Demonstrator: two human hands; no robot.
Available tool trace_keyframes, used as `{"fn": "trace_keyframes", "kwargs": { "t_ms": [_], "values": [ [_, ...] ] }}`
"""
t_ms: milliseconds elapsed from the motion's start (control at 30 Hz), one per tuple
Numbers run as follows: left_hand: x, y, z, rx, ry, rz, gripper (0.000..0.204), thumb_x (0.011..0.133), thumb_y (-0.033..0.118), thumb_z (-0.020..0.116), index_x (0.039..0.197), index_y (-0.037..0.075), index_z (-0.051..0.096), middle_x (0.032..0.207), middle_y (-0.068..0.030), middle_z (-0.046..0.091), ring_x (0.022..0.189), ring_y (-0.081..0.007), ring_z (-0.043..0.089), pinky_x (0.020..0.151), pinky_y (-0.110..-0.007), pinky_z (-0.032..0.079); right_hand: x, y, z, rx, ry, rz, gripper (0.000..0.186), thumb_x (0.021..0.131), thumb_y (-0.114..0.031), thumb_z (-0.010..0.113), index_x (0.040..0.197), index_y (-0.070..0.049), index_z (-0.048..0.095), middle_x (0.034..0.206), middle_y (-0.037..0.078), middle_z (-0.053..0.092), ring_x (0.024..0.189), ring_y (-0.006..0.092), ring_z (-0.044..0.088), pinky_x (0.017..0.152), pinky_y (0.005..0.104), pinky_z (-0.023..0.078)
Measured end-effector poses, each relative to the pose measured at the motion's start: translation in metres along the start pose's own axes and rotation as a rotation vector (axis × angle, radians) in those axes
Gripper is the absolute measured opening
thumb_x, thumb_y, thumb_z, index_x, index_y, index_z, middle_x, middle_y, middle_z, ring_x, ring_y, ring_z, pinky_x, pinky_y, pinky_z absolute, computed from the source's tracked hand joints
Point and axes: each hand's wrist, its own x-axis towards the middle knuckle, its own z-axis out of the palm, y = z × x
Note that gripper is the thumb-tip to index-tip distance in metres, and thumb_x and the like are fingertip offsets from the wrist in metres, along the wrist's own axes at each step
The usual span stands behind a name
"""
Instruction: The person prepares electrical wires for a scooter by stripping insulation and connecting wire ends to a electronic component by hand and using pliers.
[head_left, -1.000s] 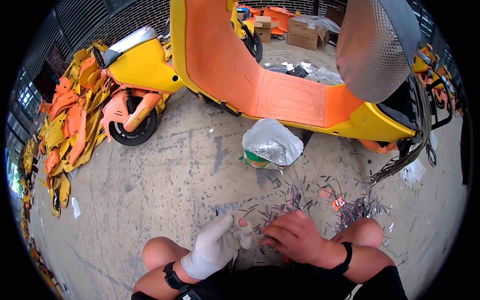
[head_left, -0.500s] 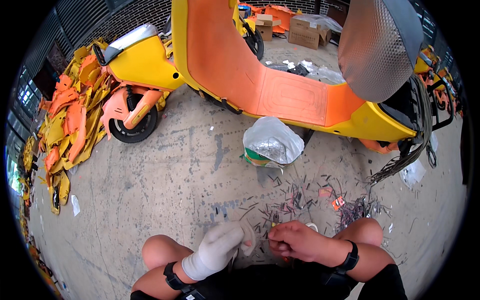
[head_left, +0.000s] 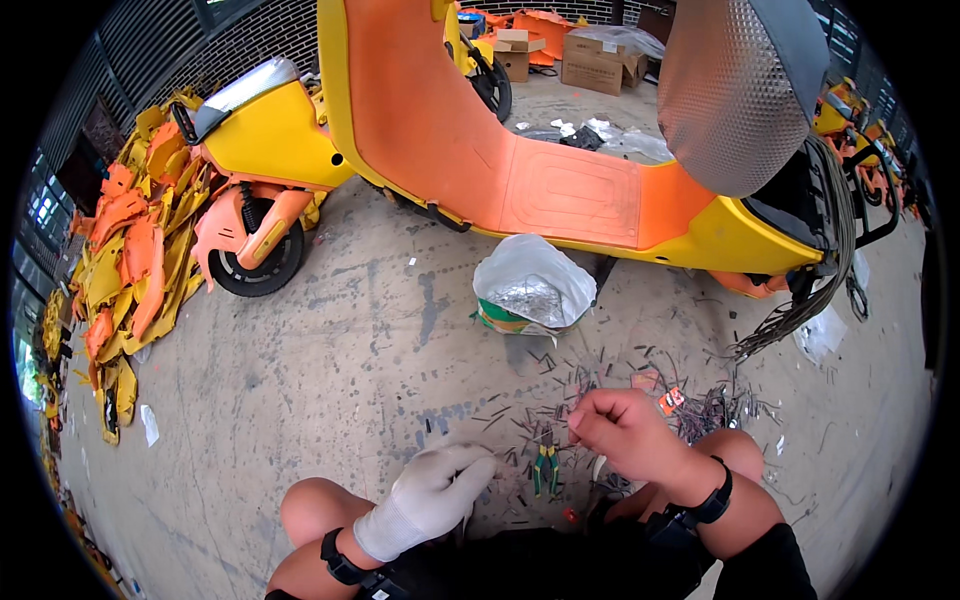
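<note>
Right hand (head_left: pixel 625 432) pinches a small metal piece — gloved left hand (head_left: pixel 440 490) loosely curled, grip empty.

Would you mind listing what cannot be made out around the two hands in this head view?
- Right hand: curled fist hides whatever it pinches.
- Left hand: the white glove covers the fingers; any grip is unclear.
- Scattered metal bits: too small to identify.
- Pliers: tips lost among debris.
</note>
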Motion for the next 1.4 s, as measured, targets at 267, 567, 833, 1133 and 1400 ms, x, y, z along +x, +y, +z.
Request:
{"fn": "trace_keyframes", "kwargs": {
  "t_ms": [267, 567, 833, 1133, 1400],
  "values": [
    [0.000, 0.002, 0.007, 0.345, -0.126, 0.294, 0.013, 0.090, 0.009, 0.062, 0.087, 0.000, 0.070, 0.099, -0.0118, 0.068, 0.081, -0.0307, 0.066, 0.076, -0.038, 0.054, -0.004, -0.001, -0.005, 0.149, -0.108, 0.025, 0.020, 0.100, -0.013, 0.062, 0.085, 0.000, 0.064, 0.075, 0.000, 0.063, 0.065, 0.0042, 0.049, 0.059, 0.0235, 0.041],
    [-0.001, -0.014, 0.010, 0.501, -0.114, 0.168, 0.042, 0.092, 0.034, 0.067, 0.118, 0.000, 0.064, 0.122, -0.0158, 0.062, 0.113, -0.0349, 0.059, 0.094, -0.045, 0.050, -0.002, -0.001, -0.001, -0.265, -0.124, -0.038, 0.024, 0.098, -0.017, 0.065, 0.082, 0.000, 0.065, 0.067, 0.001, 0.060, 0.060, 0.0080, 0.050, 0.058, 0.0275, 0.044],
    [0.006, 0.000, 0.006, 0.398, 0.012, 0.196, 0.045, 0.092, 0.029, 0.070, 0.128, 0.005, 0.060, 0.123, -0.0155, 0.061, 0.110, -0.0361, 0.060, 0.094, -0.041, 0.050, -0.004, -0.002, 0.010, -0.489, -0.187, -0.155, 0.025, 0.096, -0.019, 0.067, 0.081, 0.001, 0.064, 0.064, 0.009, 0.060, 0.056, 0.0187, 0.060, 0.055, 0.0346, 0.047],
    [0.002, 0.004, 0.013, 0.027, -0.162, -0.030, 0.022, 0.099, 0.018, 0.058, 0.117, 0.006, 0.063, 0.096, -0.0183, 0.068, 0.092, -0.0369, 0.067, 0.079, -0.042, 0.054, -0.014, 0.005, 0.026, -0.458, -0.218, -0.136, 0.020, 0.097, -0.020, 0.067, 0.090, -0.002, 0.065, 0.072, 0.009, 0.063, 0.057, 0.0206, 0.064, 0.054, 0.0341, 0.049],
    [0.003, 0.003, 0.001, -0.178, -0.180, -0.299, 0.026, 0.099, 0.024, 0.059, 0.111, 0.002, 0.065, 0.090, -0.0134, 0.067, 0.084, -0.0211, 0.068, 0.077, -0.033, 0.052, -0.001, 0.005, 0.021, -0.849, -0.116, -0.826, 0.038, 0.077, -0.017, 0.081, 0.113, -0.011, 0.069, 0.103, 0.005, 0.064, 0.093, 0.0259, 0.064, 0.074, 0.0351, 0.052]
  ]
}}
